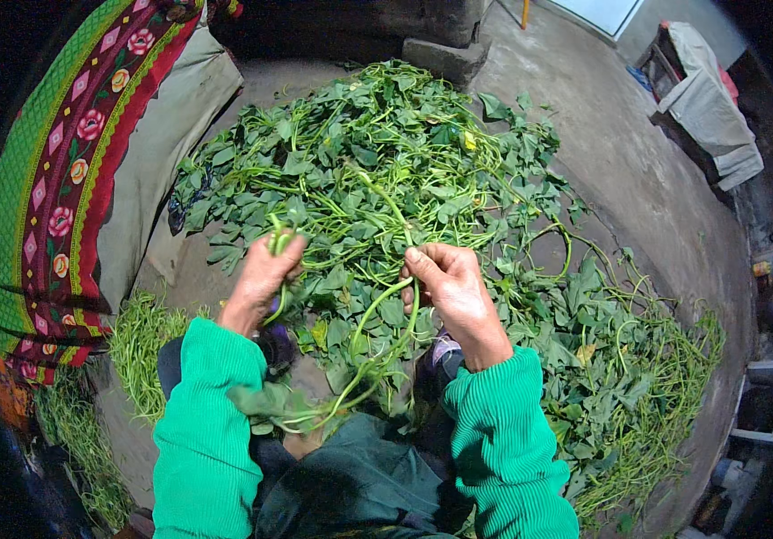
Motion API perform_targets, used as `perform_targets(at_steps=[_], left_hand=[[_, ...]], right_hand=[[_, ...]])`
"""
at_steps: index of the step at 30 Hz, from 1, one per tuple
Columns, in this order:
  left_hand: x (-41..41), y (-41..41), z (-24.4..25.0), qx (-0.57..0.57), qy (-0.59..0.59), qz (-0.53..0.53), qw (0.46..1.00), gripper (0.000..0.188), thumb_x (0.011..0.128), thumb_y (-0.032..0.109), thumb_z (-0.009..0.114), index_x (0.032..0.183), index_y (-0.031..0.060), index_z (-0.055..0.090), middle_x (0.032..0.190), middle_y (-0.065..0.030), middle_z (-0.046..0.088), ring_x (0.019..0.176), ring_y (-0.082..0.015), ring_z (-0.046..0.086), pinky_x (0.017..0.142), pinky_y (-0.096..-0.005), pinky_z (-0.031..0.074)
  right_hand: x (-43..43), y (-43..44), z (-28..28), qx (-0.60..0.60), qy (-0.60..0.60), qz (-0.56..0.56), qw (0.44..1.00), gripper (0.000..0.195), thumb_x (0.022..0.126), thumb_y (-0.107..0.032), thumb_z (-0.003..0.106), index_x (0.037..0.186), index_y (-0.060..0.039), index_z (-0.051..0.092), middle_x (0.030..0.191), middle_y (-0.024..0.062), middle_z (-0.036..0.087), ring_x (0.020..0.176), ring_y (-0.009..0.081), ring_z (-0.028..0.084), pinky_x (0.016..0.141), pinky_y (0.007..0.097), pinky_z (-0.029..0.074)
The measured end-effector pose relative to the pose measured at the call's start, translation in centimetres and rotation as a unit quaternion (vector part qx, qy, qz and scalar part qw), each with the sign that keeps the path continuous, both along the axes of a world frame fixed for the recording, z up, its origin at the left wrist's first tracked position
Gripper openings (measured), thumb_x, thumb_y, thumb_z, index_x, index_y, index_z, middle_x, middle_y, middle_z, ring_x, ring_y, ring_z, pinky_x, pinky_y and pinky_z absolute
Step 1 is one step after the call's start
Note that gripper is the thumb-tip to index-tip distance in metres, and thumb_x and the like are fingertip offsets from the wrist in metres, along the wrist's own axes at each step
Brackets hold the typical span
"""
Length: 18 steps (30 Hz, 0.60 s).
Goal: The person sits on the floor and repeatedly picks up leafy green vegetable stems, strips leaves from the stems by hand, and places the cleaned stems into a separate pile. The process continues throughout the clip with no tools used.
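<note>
My left hand, slightly blurred, is closed on a few short green stems. To its right, my right hand pinches a long green vine between thumb and fingers. The vine's upper end rises over the heap, and its leafy lower end loops down to my lap. Behind both hands lies a large heap of leafy vines on the floor, with leaves and stems spreading between my feet. At the left, beside my left sleeve, is a pile of stripped light green stems.
More leafy vines and stems lie at the right. A flowered cloth covers something at the left, above darker stems. A concrete block stands behind the heap. Cloth-draped furniture and a white frame are farther right.
</note>
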<state>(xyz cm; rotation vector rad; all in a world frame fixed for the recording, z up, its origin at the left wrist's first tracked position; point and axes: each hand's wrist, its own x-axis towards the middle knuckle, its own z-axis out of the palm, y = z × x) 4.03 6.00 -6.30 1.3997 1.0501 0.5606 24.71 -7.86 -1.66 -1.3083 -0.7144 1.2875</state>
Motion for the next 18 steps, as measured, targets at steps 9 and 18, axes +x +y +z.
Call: perform_targets(at_steps=[9, 18], left_hand=[[4.8, -5.6, 3.6, -0.042, -0.037, -0.234, 0.971, 0.016, 0.077, 0.017, 0.061, 0.082, 0.0011, 0.060, 0.074, -0.0010, 0.060, 0.069, -0.0066, 0.051, 0.065, -0.0224, 0.041], [4.3, -4.9, 5.3, 0.103, 0.181, -0.251, 0.945, 0.015, 0.071, 0.011, 0.059, 0.078, -0.0023, 0.060, 0.058, 0.0014, 0.052, 0.056, -0.0043, 0.044, 0.049, -0.0239, 0.037]], right_hand=[[-0.9, 0.4, -0.4, 0.025, 0.017, 0.034, 0.999, 0.023, 0.084, -0.021, 0.054, 0.075, -0.0004, 0.054, 0.062, 0.0022, 0.054, 0.049, 0.0088, 0.051, 0.044, 0.0217, 0.041], [-2.4, 0.8, -1.3, 0.094, -0.405, -0.005, 0.909, 0.012, 0.070, -0.008, 0.061, 0.070, 0.0031, 0.058, 0.059, 0.0192, 0.053, 0.052, 0.0305, 0.052, 0.050, 0.0371, 0.041]])
